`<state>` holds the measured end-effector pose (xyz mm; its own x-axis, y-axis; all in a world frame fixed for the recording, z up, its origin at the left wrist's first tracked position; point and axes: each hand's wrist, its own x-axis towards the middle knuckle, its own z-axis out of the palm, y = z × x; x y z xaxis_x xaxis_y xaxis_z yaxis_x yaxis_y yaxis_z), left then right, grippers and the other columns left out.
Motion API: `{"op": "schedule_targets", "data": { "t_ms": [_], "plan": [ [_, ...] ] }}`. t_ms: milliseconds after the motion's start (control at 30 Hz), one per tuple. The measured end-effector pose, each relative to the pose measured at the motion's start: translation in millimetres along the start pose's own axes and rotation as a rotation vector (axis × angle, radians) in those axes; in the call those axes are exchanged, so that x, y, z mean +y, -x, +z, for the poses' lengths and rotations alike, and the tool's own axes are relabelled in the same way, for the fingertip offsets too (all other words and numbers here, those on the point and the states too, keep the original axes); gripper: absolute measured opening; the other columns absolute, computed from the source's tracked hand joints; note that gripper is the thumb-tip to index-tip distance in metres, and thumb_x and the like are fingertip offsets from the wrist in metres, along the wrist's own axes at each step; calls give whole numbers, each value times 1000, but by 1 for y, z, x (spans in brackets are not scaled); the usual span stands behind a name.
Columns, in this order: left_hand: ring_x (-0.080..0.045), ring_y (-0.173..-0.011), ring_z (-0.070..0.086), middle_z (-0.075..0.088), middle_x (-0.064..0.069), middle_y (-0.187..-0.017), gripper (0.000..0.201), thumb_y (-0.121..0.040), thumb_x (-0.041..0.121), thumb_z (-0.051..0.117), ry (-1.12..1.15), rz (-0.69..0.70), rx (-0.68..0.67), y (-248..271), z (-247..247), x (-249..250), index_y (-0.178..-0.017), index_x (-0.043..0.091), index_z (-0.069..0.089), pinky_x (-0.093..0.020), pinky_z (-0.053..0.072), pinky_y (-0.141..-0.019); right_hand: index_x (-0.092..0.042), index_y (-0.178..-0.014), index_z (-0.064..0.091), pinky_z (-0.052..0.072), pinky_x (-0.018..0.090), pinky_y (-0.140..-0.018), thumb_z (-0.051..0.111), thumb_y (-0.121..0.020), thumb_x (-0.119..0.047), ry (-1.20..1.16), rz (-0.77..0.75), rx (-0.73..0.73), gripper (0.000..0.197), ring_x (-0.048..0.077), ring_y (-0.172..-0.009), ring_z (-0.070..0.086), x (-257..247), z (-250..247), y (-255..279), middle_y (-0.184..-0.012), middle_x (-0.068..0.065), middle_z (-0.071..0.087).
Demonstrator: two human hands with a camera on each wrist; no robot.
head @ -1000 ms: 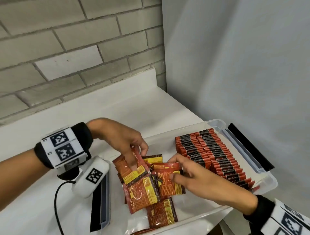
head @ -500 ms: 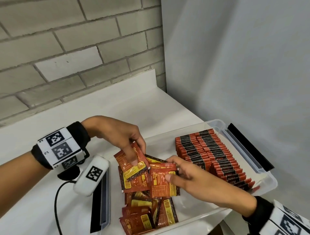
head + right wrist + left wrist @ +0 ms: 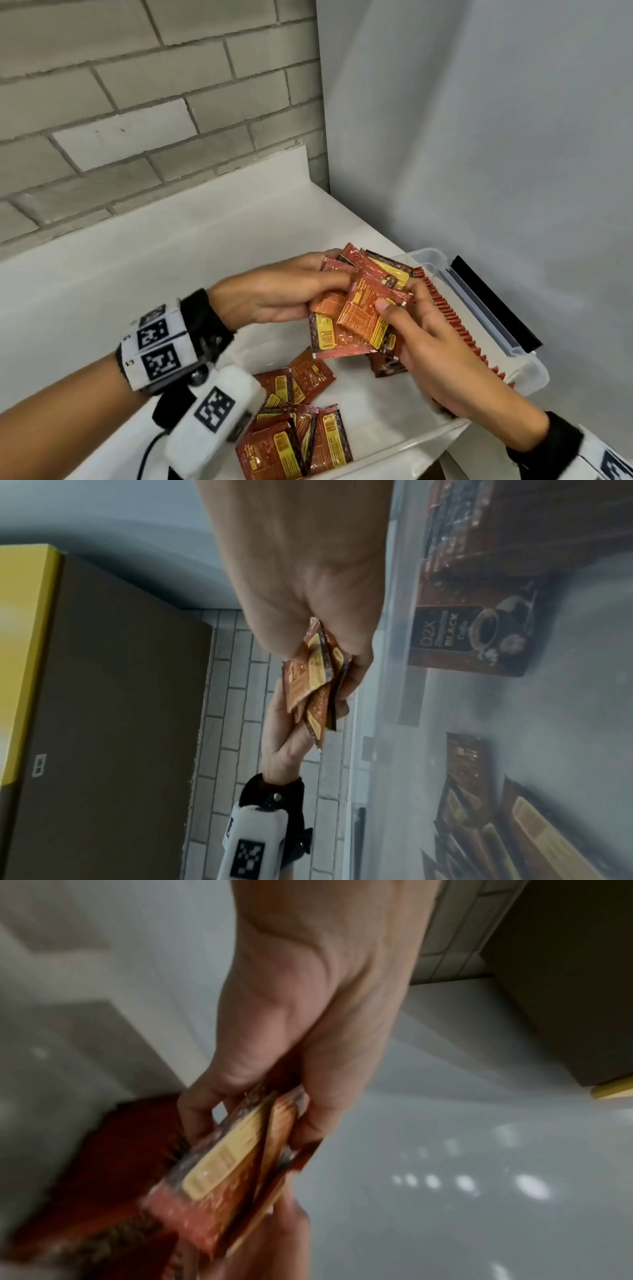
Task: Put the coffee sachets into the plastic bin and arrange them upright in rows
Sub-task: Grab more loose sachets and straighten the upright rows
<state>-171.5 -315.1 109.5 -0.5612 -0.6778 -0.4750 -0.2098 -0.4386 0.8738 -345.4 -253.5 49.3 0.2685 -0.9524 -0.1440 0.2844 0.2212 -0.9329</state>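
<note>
Plastic bin (image 3: 534,371) sits on the table (image 3: 144,260), at its right near corner, wall (image 3: 137,85) behind. Upright row of sachets (image 3: 455,322) stands along the bin's right wall. Loose sachets (image 3: 294,438) lie flat in the bin's near left part. Bunch of sachets (image 3: 356,315) held above the bin's middle, left of the row, between left hand (image 3: 274,298) on its left and right hand (image 3: 438,353) on its near right. Lid (image 3: 493,301) lies right of the bin, along its outside
</note>
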Motion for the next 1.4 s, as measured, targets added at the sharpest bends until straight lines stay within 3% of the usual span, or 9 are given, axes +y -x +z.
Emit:
{"op": "schedule_targets", "data": {
  "t_ms": [300, 433, 567, 667, 833, 933, 1067, 1200, 1400],
  "plan": [
    [-13, -98, 67, 70, -1, -104, 63, -69, 60, 59, 157, 201, -69, -14, 28, 0, -116, 18, 54, -31, 51, -93, -16, -123, 49, 58, 28, -76, 55, -83, -20, -295, -152, 170, 40, 18, -95, 70, -19, -17, 0, -105, 4, 72],
    [-15, -131, 47, 46, -1, -143, 106, -60, 35, 88, -72, 344, -134, -20, 25, -13, -143, 32, 22, -34, 38, -109, -10, -132, 44, 58, 28, -77, 50, -92, -17, -417, -207, 237, 41, 22, -104, 67, -30, -19, -2, -116, 12, 68],
    [-11, -120, 57, 64, 8, -123, 58, -73, 17, 76, -91, 429, -174, -23, 40, -11, -120, 45, 58, -30, 45, -101, -13, -132, 44, 55, 32, -88, 49, -90, -21, -298, -193, 115, 43, 24, -110, 65, -32, -9, 3, -118, 13, 67],
    [-20, -129, 49, 56, 3, -134, 58, -80, 13, 68, 32, 518, -181, -26, 45, -13, -118, 56, 57, -43, 37, -110, -18, -130, 48, 53, 21, -87, 46, -87, -24, -152, -199, 31, 43, 14, -111, 64, -31, -2, 4, -118, 2, 68],
    [-17, -118, 58, 62, -1, -128, 41, -92, 6, 50, 213, 508, -178, -37, 37, -21, -128, 25, 60, -33, 47, -97, -24, -118, 59, 49, 14, -82, 50, -85, -33, 210, -236, 50, 35, 1, -100, 64, -25, -9, 2, -110, -5, 70],
    [-29, -118, 58, 62, -14, -126, 35, -88, 1, 55, 284, 469, -92, -44, 31, -28, -121, 10, 64, -47, 41, -107, -23, -98, 55, 45, 11, -69, 65, -76, -35, 418, -314, 251, 27, 1, -81, 57, -17, -19, -3, -98, -1, 61],
    [-36, -114, 60, 62, -22, -122, 34, -84, -5, 59, 278, 419, -95, -45, 25, -31, -117, 2, 64, -49, 44, -103, -32, -104, 39, 43, 14, -66, 75, -64, -37, 489, -354, 366, 54, 3, -81, 47, -9, -33, -4, -100, -5, 46],
    [-31, -105, 66, 67, -16, -116, 38, -75, 4, 72, 253, 386, -123, -43, 21, -31, -113, 6, 68, -40, 51, -93, -42, -112, 39, 47, 16, -66, 75, -63, -42, 497, -357, 283, 60, 2, -81, 53, -9, -35, -4, -93, -25, 49],
    [-24, -96, 70, 72, -11, -108, 33, -80, 41, 70, 429, 235, -35, -41, 21, -22, -102, 17, 75, -40, 57, -84, -33, -111, 56, 53, 28, -83, 66, -75, -38, 458, -301, 230, 38, 8, -95, 64, -7, -34, -6, -102, -13, 68]
  ]
}}
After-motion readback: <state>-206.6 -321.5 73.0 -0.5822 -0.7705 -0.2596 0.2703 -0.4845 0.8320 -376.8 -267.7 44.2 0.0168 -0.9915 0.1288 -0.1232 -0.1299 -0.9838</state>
